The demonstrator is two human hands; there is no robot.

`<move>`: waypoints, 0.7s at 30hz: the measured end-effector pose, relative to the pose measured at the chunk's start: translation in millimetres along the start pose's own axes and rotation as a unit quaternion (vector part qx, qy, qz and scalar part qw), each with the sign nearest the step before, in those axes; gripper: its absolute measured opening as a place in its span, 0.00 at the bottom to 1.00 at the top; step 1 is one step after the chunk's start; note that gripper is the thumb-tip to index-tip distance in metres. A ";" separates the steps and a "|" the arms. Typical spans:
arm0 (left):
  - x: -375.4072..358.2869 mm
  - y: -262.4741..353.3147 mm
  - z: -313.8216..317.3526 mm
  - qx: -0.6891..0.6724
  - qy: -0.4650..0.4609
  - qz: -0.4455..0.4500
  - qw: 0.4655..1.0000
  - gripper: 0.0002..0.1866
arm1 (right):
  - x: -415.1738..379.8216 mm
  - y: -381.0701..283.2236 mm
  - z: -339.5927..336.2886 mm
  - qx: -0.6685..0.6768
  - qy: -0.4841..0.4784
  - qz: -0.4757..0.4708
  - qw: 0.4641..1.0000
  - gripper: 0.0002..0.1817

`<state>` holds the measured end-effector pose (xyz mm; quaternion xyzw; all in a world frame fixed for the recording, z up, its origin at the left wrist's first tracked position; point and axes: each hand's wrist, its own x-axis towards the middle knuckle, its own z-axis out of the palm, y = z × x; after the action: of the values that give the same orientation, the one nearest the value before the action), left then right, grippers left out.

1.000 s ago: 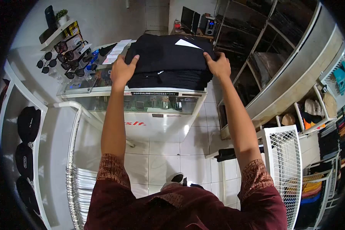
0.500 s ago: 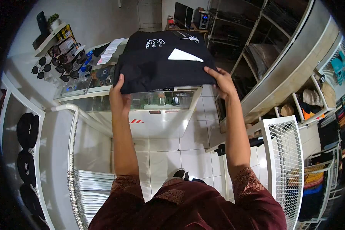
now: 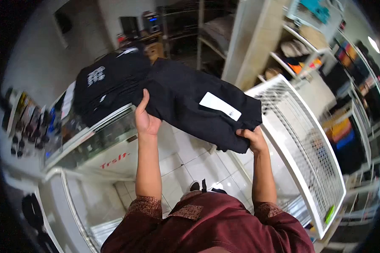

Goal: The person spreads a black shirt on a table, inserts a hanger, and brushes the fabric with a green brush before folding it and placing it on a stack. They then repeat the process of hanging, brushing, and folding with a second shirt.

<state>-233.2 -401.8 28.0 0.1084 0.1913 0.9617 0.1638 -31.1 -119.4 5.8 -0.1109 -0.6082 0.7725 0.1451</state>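
A folded black garment [image 3: 185, 97] with a white tag [image 3: 219, 105] on top stretches between my two hands, tilted down to the right. My left hand [image 3: 147, 118] grips its near left edge, thumb on top and the other fingers largely hidden underneath. At the right end, my right hand [image 3: 254, 138] pinches the near corner, thumb above and fingers below. Another black garment [image 3: 109, 78] with white lettering lies on the glass counter [image 3: 103, 135], just left of the held one; their edges overlap in view.
A white mesh rack panel [image 3: 299, 147] stands close by my right hand. Blurred sunglasses [image 3: 29, 130] fill a display at the far left. Shelves with caps [image 3: 295, 48] and racks of colored clothes [image 3: 342, 130] are on the right. Tiled floor [image 3: 194, 147] shows below.
My view has turned to the right. Both hands have shifted right and lower with the tagged garment, away from above the counter, and the lettered garment now lies apart at the left.
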 end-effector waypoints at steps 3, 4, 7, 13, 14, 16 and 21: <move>13.2 -73.9 33.7 -0.010 -0.059 -0.115 0.992 0.21 | -60.6 -9.0 -55.5 -0.021 0.085 -0.045 0.995 0.41; 14.8 -105.0 46.4 0.001 -0.078 -0.140 0.987 0.20 | -83.6 -11.4 -75.0 -0.030 0.122 -0.063 0.990 0.39; 14.8 -194.9 77.7 -0.003 -0.102 -0.241 0.965 0.20 | -155.7 -14.8 -121.0 -0.094 0.223 -0.065 0.968 0.38; -23.2 -387.0 150.6 0.004 -0.243 -0.466 0.851 0.19 | -292.2 -5.4 -160.3 -0.101 0.396 -0.092 0.908 0.37; -32.6 -418.9 161.4 0.000 -0.251 -0.484 0.838 0.19 | -309.2 -1.1 -165.1 -0.098 0.422 -0.098 0.896 0.37; -55.5 -471.4 189.5 0.002 -0.325 -0.555 0.766 0.20 | -338.8 2.6 -167.6 -0.094 0.473 -0.102 0.870 0.36; -106.1 -581.3 268.2 0.156 -0.395 -0.560 0.711 0.19 | -355.1 2.5 -168.1 -0.136 0.581 -0.174 0.783 0.35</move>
<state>96.5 157.0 20.3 0.3749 0.2817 0.5198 0.7141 358.5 -94.9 -38.1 -0.4499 -0.5165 0.4325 0.5863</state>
